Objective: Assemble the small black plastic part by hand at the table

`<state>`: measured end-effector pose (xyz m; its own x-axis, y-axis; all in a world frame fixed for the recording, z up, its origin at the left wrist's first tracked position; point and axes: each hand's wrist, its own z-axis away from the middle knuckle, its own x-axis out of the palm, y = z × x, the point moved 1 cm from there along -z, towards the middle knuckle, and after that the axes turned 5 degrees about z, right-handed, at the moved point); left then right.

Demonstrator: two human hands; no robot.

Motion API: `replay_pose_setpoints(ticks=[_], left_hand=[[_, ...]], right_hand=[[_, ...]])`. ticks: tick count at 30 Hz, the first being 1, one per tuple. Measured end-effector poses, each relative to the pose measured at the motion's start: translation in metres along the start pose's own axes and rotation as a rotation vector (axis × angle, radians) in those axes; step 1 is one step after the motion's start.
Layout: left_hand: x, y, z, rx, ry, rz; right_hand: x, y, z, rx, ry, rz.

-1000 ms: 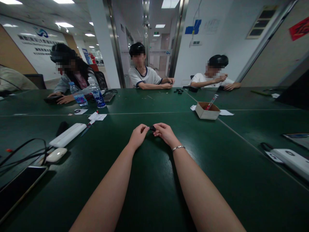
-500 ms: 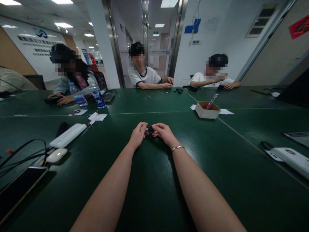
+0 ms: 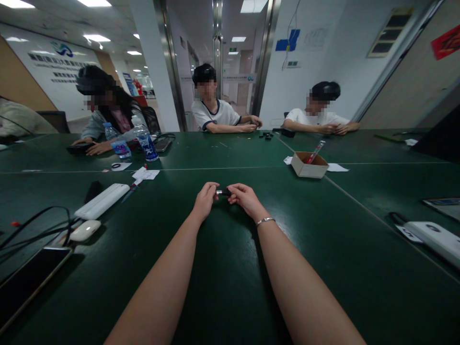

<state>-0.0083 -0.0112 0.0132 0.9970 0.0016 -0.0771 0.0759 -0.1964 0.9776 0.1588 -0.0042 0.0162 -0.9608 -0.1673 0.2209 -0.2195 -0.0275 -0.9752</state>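
Note:
Over the middle of the green table [image 3: 230, 268], my two hands meet at a small black stick with a silver metal end [image 3: 223, 192]. My right hand [image 3: 243, 199] pinches its black end between thumb and fingers. My left hand [image 3: 205, 200] is closed at the silver end, its fingertips on the metal. The stick lies roughly level between the hands, with both ends partly hidden by fingers. A metal bracelet [image 3: 265, 220] circles my right wrist.
Ahead right stands an open cardboard box [image 3: 309, 167] with a red-and-clear tube [image 3: 316, 152]. Left lie a phone [image 3: 34, 273], cables, a white case [image 3: 85, 230] and a white power bank [image 3: 102, 201]. Two bottles [image 3: 145, 141] stand farther back. Several people sit across the table.
More of the silver end shows between my hands, which have barely moved. Across the table at right, a person's raised hand has come down to the other hand.

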Motion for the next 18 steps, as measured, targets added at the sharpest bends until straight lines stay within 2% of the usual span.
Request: replay_pose_setpoints(ticks=[5, 10, 15, 18], left_hand=[[0.0000, 0.0020, 0.0008, 0.045, -0.006, -0.086], [0.0002, 0.0045, 0.0020, -0.052, -0.053, -0.028], [0.0008, 0.0079, 0.0020, -0.023, -0.078, 0.006], [0.0011, 0.0081, 0.0021, -0.063, -0.096, 0.032]], right_hand=[[-0.0002, -0.0016, 0.0011, 0.005, -0.014, 0.011], [-0.0007, -0.0015, 0.0009, 0.014, -0.010, -0.006], [-0.0006, -0.0014, 0.0003, 0.016, -0.020, -0.016], [-0.0006, -0.0016, 0.0001, 0.012, -0.035, -0.013]])
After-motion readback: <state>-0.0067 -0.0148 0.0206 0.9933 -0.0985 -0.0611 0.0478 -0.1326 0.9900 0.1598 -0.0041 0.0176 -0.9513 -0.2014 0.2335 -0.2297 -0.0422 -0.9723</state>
